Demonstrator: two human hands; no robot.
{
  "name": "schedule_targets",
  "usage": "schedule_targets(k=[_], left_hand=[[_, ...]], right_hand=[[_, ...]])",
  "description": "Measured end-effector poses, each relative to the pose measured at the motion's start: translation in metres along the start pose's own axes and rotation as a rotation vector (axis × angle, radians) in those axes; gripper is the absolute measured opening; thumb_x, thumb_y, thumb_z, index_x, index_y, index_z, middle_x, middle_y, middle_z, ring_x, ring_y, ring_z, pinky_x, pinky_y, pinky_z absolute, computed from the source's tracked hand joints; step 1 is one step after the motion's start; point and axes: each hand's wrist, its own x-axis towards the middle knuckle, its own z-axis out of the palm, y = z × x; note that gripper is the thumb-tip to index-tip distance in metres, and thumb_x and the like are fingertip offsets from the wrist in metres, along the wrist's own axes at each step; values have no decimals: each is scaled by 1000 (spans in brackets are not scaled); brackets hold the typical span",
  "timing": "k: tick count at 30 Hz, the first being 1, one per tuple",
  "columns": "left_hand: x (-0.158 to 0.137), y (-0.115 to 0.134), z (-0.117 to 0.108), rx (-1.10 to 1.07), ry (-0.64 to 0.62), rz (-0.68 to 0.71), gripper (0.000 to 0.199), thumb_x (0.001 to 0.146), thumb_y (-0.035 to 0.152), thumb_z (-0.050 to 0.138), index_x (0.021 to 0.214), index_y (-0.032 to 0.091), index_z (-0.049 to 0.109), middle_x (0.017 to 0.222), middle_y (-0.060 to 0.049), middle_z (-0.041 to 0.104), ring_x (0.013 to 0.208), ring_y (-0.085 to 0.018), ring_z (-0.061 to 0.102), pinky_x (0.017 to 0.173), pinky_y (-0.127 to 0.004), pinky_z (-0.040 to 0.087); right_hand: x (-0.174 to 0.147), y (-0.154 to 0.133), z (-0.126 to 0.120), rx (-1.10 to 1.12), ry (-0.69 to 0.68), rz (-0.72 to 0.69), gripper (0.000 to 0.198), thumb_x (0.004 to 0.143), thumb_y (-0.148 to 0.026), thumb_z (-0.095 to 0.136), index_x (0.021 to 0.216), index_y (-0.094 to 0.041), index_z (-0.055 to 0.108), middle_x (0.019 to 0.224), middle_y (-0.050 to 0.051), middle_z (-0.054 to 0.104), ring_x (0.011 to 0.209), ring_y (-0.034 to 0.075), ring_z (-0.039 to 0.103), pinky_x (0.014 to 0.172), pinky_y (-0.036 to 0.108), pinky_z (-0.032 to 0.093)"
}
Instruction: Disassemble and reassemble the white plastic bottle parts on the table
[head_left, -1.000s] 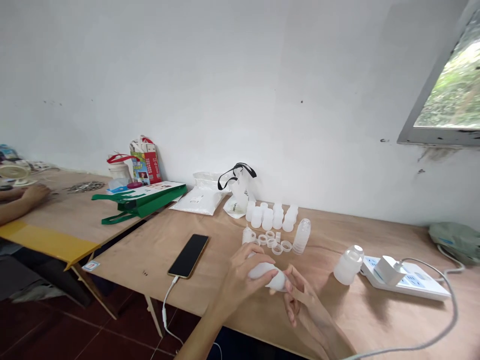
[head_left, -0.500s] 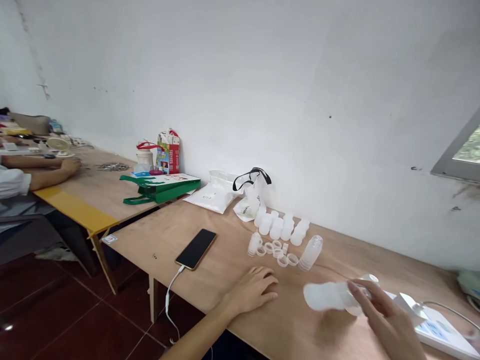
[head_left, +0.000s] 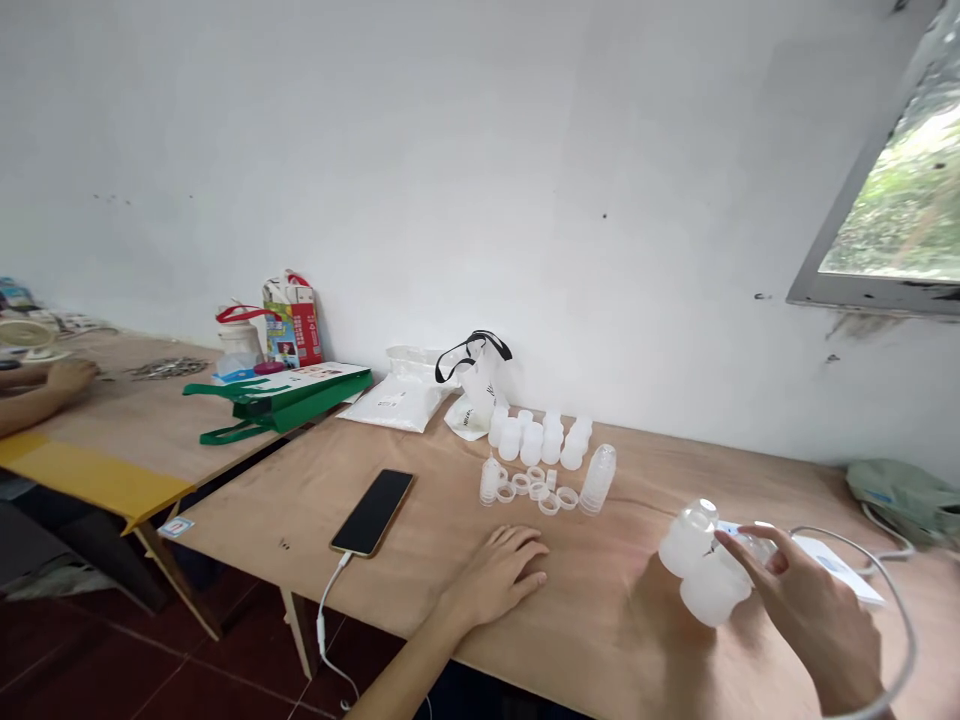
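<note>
My left hand (head_left: 499,572) rests palm down on the wooden table (head_left: 600,620), fingers loosely spread, holding nothing. At the right, my right hand (head_left: 814,610) has its fingers around the clear cap of a frosted white plastic bottle (head_left: 716,588). That bottle stands on the table, right beside a second capped bottle (head_left: 684,540). Part of its cap is hidden by my fingers. Beyond my left hand lie several translucent rings (head_left: 549,503), a short stack of clear caps (head_left: 490,482) and a taller stack of clear caps (head_left: 598,480). Behind them several frosted bottles (head_left: 531,443) stand in rows.
A phone (head_left: 373,512) on a white cable lies to the left. A white plastic pouch (head_left: 397,395) and a white bag with black handles (head_left: 476,395) sit near the wall. A grey cable (head_left: 892,590) loops beside my right hand. Another person's hand (head_left: 71,376) shows far left.
My right hand has moved right and turned the tipped bottle upright, beside the other capped bottle. My left hand stays on the table. The view has swung to the right.
</note>
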Motion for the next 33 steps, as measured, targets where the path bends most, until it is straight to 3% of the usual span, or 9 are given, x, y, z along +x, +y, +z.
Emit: schedule_targets(k=[5,11,18,23,33], left_hand=[[0,1,-1,3,-6,3,30,102,33,61,131,28,62,144,-4,57,136,-25,50,118,-43,36],[0,3,-2,12,-9,-1,30,102,32,61,131,27,62,146,-5,56,137,-25,49,119,-44,35],[-1,3,-1,13,-1,7,30,102,33,60,132,28,62,146,-5,56,137,-26,48,119,-44,35],[-1,4,-2,21,-10,-2,31,102,31,61,132,27,62,146,-5,56,137,-26,49,119,-45,35],[0,2,0,29,-9,-4,30,101,30,62,131,26,62,146,-4,56,136,-25,49,118,-43,36]], right_hand=[[1,7,6,-41,88,-52,66,81,-83,46,106,-27,72,76,8,69,57,29,63,51,36,37],[3,7,12,-17,102,-15,59,88,-76,41,107,-29,71,82,8,66,72,31,65,58,38,41],[9,14,28,21,202,6,70,93,-76,29,128,-28,66,90,8,59,74,29,60,59,36,40],[15,27,35,114,190,-27,65,90,-75,42,127,-27,66,78,3,59,71,29,61,62,36,42],[21,33,52,288,215,-84,78,81,-81,50,136,-27,64,74,-2,53,63,24,63,67,36,46]])
